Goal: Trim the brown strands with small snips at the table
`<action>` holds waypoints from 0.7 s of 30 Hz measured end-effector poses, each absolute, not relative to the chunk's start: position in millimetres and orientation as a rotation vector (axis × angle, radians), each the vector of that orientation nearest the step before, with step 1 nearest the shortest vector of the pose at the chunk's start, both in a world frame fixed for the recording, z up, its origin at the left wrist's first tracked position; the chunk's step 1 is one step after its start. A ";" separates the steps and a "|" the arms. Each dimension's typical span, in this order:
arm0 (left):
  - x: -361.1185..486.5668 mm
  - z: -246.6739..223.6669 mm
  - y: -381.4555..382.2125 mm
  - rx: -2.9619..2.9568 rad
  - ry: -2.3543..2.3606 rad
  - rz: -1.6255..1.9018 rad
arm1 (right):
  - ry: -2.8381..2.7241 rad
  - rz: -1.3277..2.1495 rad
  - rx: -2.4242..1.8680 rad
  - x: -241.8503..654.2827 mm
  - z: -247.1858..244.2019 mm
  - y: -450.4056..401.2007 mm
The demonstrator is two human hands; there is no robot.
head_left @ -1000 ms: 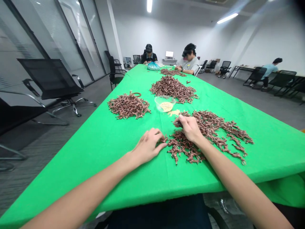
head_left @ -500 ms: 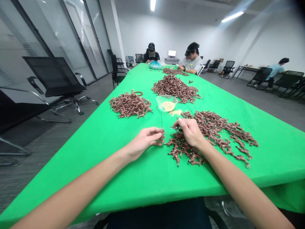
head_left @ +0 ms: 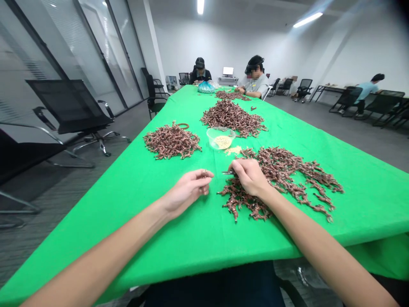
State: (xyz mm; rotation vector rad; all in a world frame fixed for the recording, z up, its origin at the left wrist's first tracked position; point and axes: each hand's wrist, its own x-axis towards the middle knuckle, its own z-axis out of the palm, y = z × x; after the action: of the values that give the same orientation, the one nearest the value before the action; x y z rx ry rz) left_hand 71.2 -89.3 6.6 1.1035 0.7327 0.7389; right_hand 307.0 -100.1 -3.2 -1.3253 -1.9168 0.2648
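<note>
My left hand (head_left: 188,187) is over the green cloth, its fingers curled round a small brown figure, mostly hidden behind them. Just to the right, my right hand (head_left: 249,175) grips metal tweezers (head_left: 228,172), whose tips point left toward my left hand. Under and beside my right hand spreads a loose pile of brown figures (head_left: 281,164). A clear plastic bowl (head_left: 221,138) holds small pale pieces, and more pale pieces (head_left: 234,150) lie beside it on the cloth.
Another brown pile (head_left: 172,141) lies left, with a brown ring (head_left: 183,126) behind it. A larger pile (head_left: 231,117) sits beyond the bowl. Farther back are a blue bag (head_left: 206,87) and two people at the table. Office chairs (head_left: 72,106) stand left; another person sits far right.
My left hand has turned and drawn slightly left, and the brown figure is now mostly hidden by its fingers. The tweezers show more clearly in my right hand. The whole view has shifted slightly.
</note>
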 end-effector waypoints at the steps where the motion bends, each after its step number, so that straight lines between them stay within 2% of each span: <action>1: 70.9 6.6 -89.6 1.141 0.725 0.745 | -1.924 0.255 -1.322 306.9 -3.3 -100.0; 11: 68.5 -1.9 -85.4 1.469 0.715 0.840 | -1.922 0.073 -1.219 297.9 -1.2 -109.0; 21: 67.0 6.9 -85.3 1.597 0.656 0.753 | -1.940 -0.074 -1.213 294.4 -4.1 -111.6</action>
State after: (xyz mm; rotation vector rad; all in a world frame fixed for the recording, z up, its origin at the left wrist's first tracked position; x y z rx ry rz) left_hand 67.0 -85.3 6.9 1.5968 0.6557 0.7526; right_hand 294.4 -111.6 -4.1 -1.2134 -1.9403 -0.0741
